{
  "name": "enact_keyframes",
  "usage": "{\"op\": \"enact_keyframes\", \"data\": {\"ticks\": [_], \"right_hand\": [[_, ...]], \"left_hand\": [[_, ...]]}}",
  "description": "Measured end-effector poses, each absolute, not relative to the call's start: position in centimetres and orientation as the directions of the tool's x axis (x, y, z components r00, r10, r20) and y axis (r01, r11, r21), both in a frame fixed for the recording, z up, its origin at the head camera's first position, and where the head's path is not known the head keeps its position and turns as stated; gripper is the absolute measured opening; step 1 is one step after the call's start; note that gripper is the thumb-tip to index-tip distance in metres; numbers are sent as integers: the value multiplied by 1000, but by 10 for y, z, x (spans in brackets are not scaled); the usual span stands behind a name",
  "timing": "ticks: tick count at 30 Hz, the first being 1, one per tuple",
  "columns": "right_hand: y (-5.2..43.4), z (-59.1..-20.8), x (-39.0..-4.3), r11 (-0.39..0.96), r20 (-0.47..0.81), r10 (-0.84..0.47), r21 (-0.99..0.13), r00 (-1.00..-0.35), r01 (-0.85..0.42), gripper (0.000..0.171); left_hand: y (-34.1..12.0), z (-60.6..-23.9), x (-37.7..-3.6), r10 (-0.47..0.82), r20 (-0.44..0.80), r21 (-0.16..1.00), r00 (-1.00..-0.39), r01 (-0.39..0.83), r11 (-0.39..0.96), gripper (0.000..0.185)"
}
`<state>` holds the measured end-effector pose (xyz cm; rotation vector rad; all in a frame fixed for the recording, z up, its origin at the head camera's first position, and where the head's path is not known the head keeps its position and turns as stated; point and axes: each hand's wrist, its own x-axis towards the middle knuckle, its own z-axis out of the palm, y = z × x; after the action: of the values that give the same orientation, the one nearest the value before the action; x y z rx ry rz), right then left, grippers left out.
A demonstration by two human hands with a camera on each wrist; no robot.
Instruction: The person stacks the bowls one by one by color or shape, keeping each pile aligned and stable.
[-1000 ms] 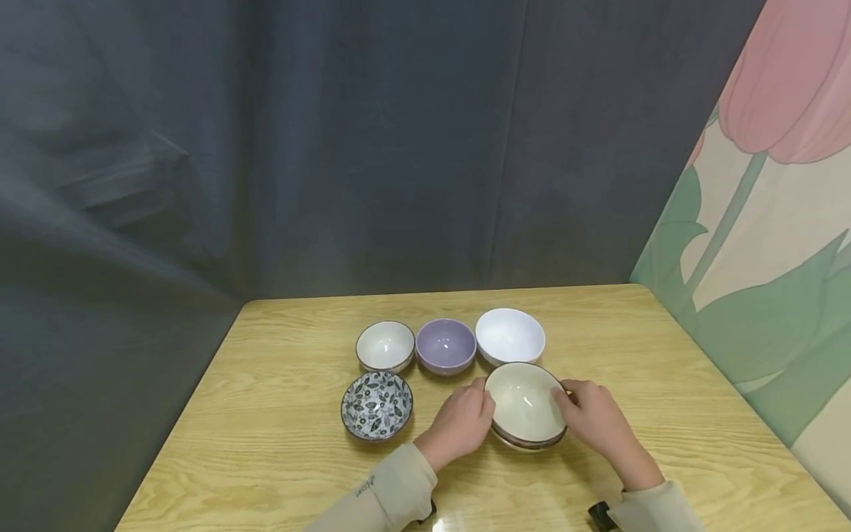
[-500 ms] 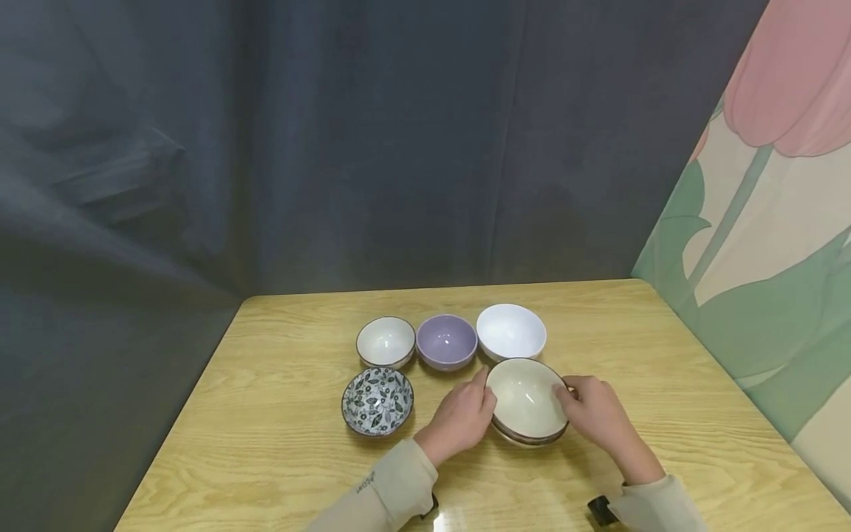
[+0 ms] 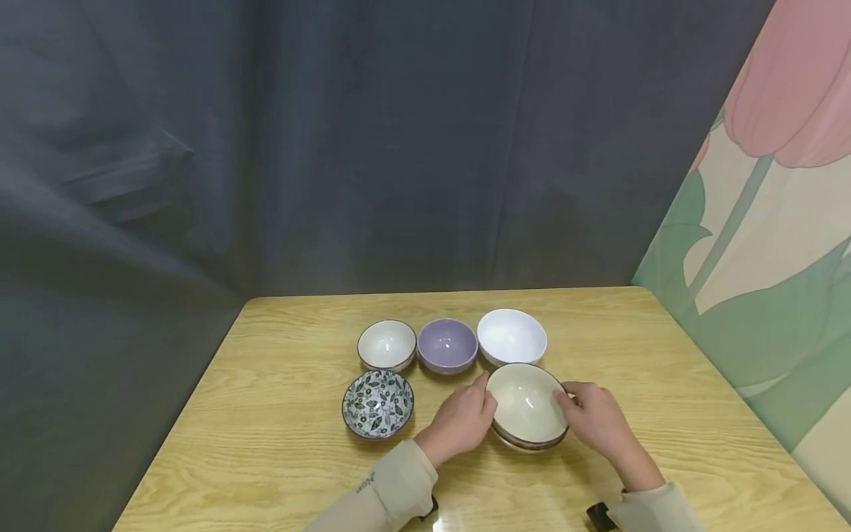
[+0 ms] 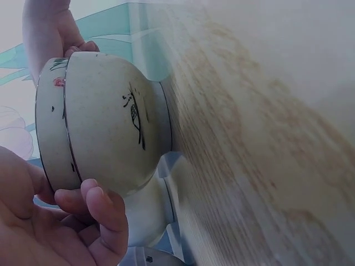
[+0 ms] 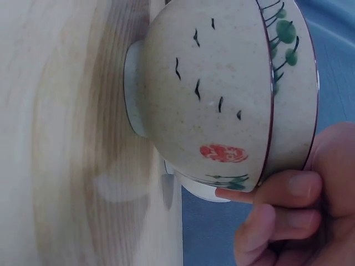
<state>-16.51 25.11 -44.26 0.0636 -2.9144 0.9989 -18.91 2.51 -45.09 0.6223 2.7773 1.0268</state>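
Note:
Two nested cream bowls with dark rims stand at the table's front middle. The upper bowl [image 3: 525, 406] shows its glossy inside in the head view, while its painted outer band [image 5: 294, 127] rises above the lower bowl [image 5: 194, 94] in the right wrist view. That lower bowl bears small black strokes and a red seal, and its foot rests on the wood. My left hand [image 3: 462, 417] pinches the upper bowl's left rim, fingers curled outside below it [image 4: 83, 216]. On the opposite side, my right hand [image 3: 595, 417] grips the rim with the thumb over the inside.
Behind the stack sits a white bowl [image 3: 510, 336], with a purple bowl [image 3: 447, 345] and a dark-rimmed white bowl [image 3: 386, 345] in a row to its left. A leaf-patterned bowl [image 3: 377, 404] is left of my left hand. A dark curtain [image 3: 399, 148] hangs behind the wooden table [image 3: 266, 443].

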Motion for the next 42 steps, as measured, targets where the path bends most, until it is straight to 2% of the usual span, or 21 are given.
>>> {"op": "enact_keyframes", "data": {"ticks": [6, 11, 17, 42], "right_hand": [[250, -444, -164, 780, 72, -2, -624, -997, -46, 41], [249, -446, -163, 792, 99, -6, -607, -995, -65, 39], [249, -446, -164, 787, 110, -12, -612, -994, -77, 39], [247, -444, -162, 764, 54, 5, -645, -999, -31, 39]], "left_hand": [[24, -450, -191, 438, 63, 657, -897, 368, 658, 46], [24, -447, -191, 449, 44, 671, -893, 359, 648, 46], [25, -448, -193, 439, 40, 628, -897, 364, 687, 47], [24, -450, -193, 447, 52, 606, -893, 384, 696, 43]]}}
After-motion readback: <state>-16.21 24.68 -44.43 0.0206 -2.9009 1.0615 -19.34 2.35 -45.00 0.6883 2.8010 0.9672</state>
